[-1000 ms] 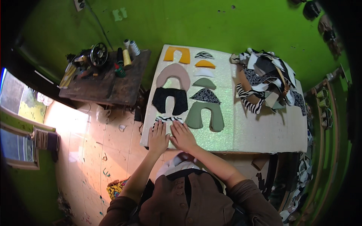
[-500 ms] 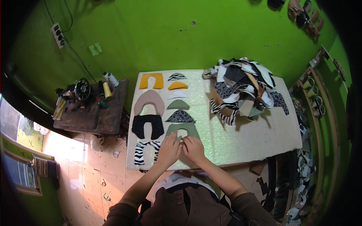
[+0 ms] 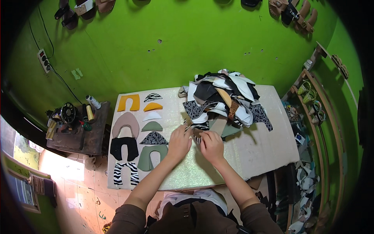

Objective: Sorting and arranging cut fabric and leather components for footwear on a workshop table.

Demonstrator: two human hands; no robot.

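My left hand [image 3: 180, 142] and my right hand [image 3: 212, 146] are at the near left edge of a heap of cut fabric pieces [image 3: 218, 97]. Between them is a brown fabric piece [image 3: 197, 136] next to zebra-striped ones, and the fingers of both hands are closed on it. My fingers partly hide its outline. Left of my hands, a green U-shaped piece [image 3: 146, 159] lies flat on the table [image 3: 187, 173]. It ends a column of curved pieces, with a black-and-grey patterned piece [image 3: 154, 138] and a green half-moon [image 3: 152, 126] above it.
A further column holds yellow [image 3: 134, 103], pink [image 3: 125, 124], black [image 3: 124, 149] and zebra-striped U-shaped pieces [image 3: 126, 173]. A sewing machine [image 3: 64, 114] with thread spools stands on a dark table at left. Sandals [image 3: 309, 97] hang on a wooden rack at right.
Both hands have left the green U-shaped piece, which now lies flat, and have reached over to the heap's near left edge. The view has shifted right.
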